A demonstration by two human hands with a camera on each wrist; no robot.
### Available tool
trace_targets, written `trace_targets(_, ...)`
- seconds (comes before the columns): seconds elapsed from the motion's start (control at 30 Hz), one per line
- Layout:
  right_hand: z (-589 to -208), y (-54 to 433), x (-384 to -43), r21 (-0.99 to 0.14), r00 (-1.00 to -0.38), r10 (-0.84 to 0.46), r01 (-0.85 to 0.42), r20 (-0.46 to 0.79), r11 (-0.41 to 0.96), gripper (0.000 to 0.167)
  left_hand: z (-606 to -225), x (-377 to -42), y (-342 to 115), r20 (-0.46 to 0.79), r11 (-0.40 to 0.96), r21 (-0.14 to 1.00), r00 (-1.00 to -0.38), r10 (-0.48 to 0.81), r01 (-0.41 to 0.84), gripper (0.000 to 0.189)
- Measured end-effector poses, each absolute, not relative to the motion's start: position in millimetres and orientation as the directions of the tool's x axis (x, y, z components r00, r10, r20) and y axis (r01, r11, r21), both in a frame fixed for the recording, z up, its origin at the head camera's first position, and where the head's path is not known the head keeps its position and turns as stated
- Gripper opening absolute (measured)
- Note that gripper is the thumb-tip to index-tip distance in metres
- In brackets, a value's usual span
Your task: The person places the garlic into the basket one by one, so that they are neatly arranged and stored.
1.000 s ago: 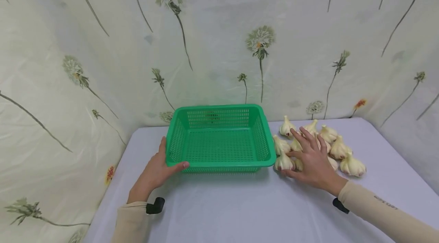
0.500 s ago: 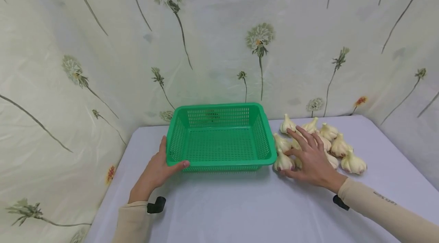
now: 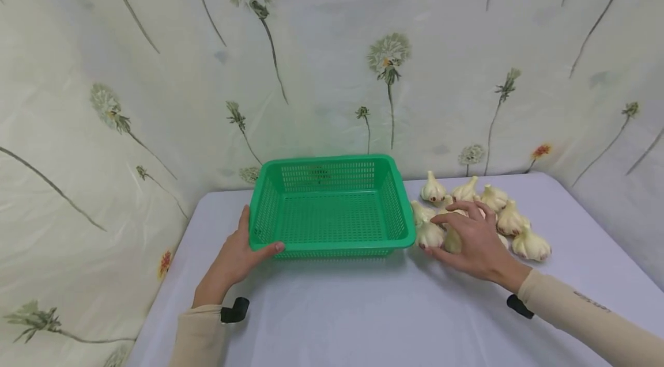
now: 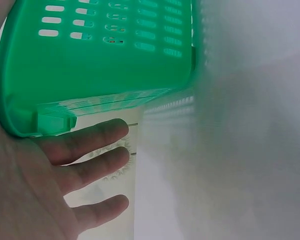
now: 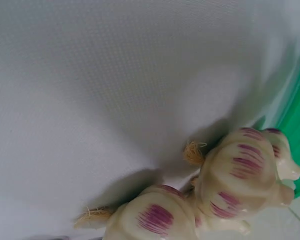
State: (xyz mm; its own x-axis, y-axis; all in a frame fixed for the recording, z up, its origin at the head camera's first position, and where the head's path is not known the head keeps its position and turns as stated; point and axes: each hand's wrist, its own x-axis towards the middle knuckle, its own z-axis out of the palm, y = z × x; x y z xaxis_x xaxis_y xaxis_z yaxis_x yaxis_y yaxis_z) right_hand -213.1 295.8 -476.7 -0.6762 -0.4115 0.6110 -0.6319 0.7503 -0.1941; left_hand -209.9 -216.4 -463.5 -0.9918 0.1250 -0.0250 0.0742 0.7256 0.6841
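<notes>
A green perforated plastic basket [image 3: 332, 245] stands on the table. My left hand [image 3: 234, 257] is at its left front corner, thumb along the front rim and fingers along the outside of the left wall. In the left wrist view several fingers [image 4: 97, 170] reach straight past the basket's corner. My right hand [image 3: 474, 240] is over the group of garlic bulbs right of the basket. Its thumb and index finger lie around the garlic bulb [image 3: 429, 234] nearest the basket; a firm grip is not visible. The right wrist view shows garlic bulbs [image 5: 240, 170] with purple streaks, fingertips barely at its edge.
More garlic bulbs [image 3: 530, 243] lie close together behind and right of the right hand. The table [image 3: 337, 309] has a pale cover. A floral curtain [image 3: 321, 67] hangs behind and along both sides.
My right hand's fingers have drawn in and bent more, the index finger lowering toward the nearest garlic bulb. The left hand keeps its place at the basket.
</notes>
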Motion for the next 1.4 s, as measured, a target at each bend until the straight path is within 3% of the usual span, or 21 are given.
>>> trace_targets(0.5,-445.3,296.0,-223.2,-0.296,-0.696,-0.274,-0.581,0.664,0.758,0.056,-464.3,-203.5,-220.7,-0.025,0.733,0.677,-0.994,0.109,0.063,0.129)
trace_targets(0.73,-429.1,294.9,-231.9,-0.368,-0.740,-0.213,-0.536,0.638,0.760,0.057,-465.1,-201.7,-221.9,-0.014,0.726,0.684,-0.993,0.113,0.073,0.128)
trace_targets(1.03,-415.3,286.2,-241.4,-0.468,-0.821,-0.201,-0.485,0.534,0.739,0.055,-470.1,-202.7,-220.8,-0.012,0.721,0.690,-0.995,0.101,0.064,0.127)
trace_targets(1.4,-395.4,264.7,-260.5,-0.540,-0.891,-0.238,-0.427,0.386,0.725,0.068,-468.1,-208.7,-215.5,0.001,0.705,0.706,-0.996,0.093,0.067,0.127)
